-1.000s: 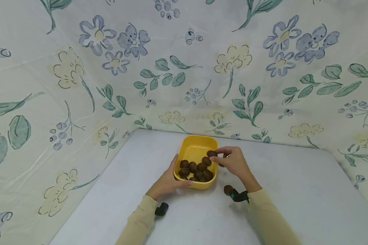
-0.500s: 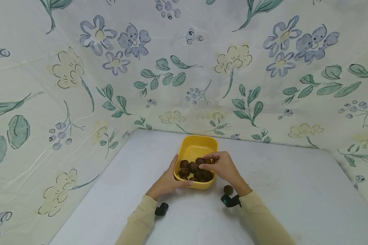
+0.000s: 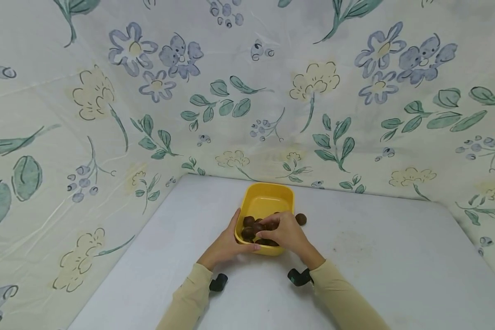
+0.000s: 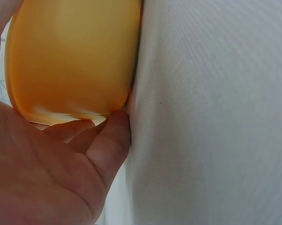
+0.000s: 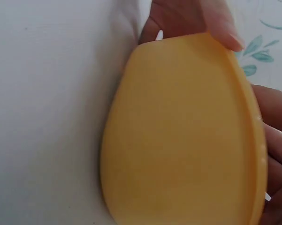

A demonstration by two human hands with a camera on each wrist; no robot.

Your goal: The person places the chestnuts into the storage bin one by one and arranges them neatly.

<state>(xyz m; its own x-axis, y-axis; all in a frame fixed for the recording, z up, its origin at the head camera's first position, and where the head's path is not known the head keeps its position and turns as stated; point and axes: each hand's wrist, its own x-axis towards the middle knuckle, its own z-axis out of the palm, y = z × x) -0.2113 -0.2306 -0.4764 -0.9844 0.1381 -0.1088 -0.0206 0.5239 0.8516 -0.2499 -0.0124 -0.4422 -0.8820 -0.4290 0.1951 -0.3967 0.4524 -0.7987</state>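
A yellow plastic container (image 3: 268, 191) stands on the white table, with several brown chestnuts (image 3: 249, 221) in its near half. My left hand (image 3: 227, 245) grips its near left corner, thumb over the near rim and fingers along the side. In the left wrist view, fingertips (image 4: 115, 126) meet the container's lower edge. Over the chestnuts, my right hand (image 3: 288, 233) pinches one chestnut (image 3: 258, 227) between thumb and fingers, hiding part of the pile. In the right wrist view the container wall (image 5: 183, 126) blocks the chestnuts, and right-hand fingers (image 5: 274, 140) show beyond its rim.
A loose chestnut (image 3: 301, 219) lies on the table just right of the container. Black wrist cameras (image 3: 218, 282) sit under both forearms, close to the tabletop (image 3: 375, 256). A floral-print cloth (image 3: 247, 119) stands behind and to the sides.
My right hand, pinching a chestnut, has moved left and nearer from the container's right rim to above the pile. The loose chestnut nearer me is now hidden by the right arm. Left hand unmoved.
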